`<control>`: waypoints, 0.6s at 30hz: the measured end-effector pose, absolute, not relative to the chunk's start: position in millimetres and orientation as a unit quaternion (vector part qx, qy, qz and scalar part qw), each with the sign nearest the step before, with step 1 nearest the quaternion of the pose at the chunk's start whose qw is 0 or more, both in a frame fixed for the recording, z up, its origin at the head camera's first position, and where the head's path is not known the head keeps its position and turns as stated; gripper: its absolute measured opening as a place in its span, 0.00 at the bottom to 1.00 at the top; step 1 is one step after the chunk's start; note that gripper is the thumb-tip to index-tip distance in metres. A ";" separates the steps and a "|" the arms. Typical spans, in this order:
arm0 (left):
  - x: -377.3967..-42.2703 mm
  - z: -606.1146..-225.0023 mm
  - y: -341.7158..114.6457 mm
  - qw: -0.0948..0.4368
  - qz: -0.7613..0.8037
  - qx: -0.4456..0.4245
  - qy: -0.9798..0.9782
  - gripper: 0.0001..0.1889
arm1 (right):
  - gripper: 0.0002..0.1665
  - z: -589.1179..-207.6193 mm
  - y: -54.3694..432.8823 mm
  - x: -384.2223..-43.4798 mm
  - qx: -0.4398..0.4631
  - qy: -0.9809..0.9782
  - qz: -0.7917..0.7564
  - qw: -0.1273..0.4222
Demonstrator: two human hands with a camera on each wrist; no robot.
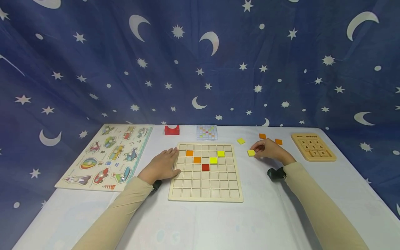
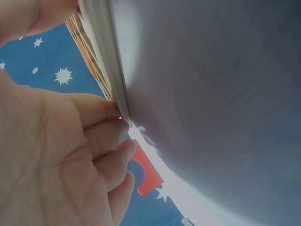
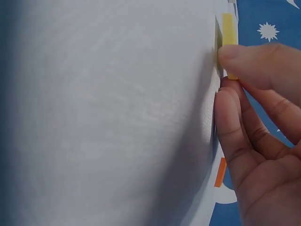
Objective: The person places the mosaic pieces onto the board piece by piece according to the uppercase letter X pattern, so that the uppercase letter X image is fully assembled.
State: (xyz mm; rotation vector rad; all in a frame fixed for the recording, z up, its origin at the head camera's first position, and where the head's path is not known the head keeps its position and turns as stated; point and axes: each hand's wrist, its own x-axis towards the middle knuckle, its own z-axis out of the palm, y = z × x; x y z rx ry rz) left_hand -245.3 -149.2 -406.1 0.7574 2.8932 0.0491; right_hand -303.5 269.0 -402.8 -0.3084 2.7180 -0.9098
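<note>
My left hand (image 1: 160, 166) lies along the left edge of a wooden grid board (image 1: 206, 193), its fingers and thumb touching the rim. In the left wrist view, the fingertips meet the board's side. Set into the grid are two orange tiles (image 1: 189, 153), two yellow tiles (image 1: 221, 153) and a red tile (image 1: 205, 167), in a V shape. Right of the board, my right hand (image 1: 271, 150) pinches a square yellow tile (image 1: 251, 153) between thumb and fingers. The right wrist view has this tile (image 3: 228, 28) edge-on, close over the white table.
A loose yellow tile (image 1: 241, 141) and two orange tiles (image 1: 262, 136) lie near the right hand. Behind the board are a pattern card (image 1: 207, 132) and a red notched block (image 1: 172, 130). A vehicle puzzle (image 1: 114, 158) is at left, a wooden number puzzle (image 1: 314, 147) at right.
</note>
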 end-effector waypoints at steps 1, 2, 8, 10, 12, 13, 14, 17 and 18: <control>-245.4 -406.0 -149.2 0.076 0.016 0.252 0.965 0.41 | 0.18 -402.6 269.0 -303.0 -0.106 0.935 -0.314 0.128; -245.4 -406.0 -149.3 0.075 0.016 0.253 0.964 0.40 | 0.18 -402.4 268.9 -302.6 -0.107 0.935 -0.315 0.126; -244.6 -405.4 -149.7 0.071 0.013 0.256 0.964 0.40 | 0.17 -404.5 268.1 -302.6 -0.106 0.935 -0.316 0.118; -244.2 -404.5 -149.5 0.072 0.013 0.257 0.964 0.40 | 0.17 -405.1 267.4 -303.4 -0.103 0.936 -0.315 0.117; -244.2 -404.2 -148.9 0.075 0.012 0.256 0.964 0.40 | 0.18 -405.5 266.8 -304.3 -0.098 0.937 -0.315 0.118; -244.1 -404.0 -148.7 0.075 0.012 0.256 0.964 0.40 | 0.18 -405.5 266.6 -304.6 -0.100 0.936 -0.315 0.119; -244.1 -403.9 -148.6 0.077 0.010 0.256 0.963 0.40 | 0.19 -405.4 266.3 -304.8 -0.101 0.936 -0.315 0.120; -244.2 -403.9 -148.3 0.080 0.009 0.254 0.964 0.40 | 0.20 -405.0 265.9 -305.3 -0.106 0.935 -0.316 0.121; -244.2 -404.0 -148.3 0.081 0.007 0.254 0.964 0.40 | 0.20 -404.8 265.7 -305.3 -0.110 0.935 -0.316 0.120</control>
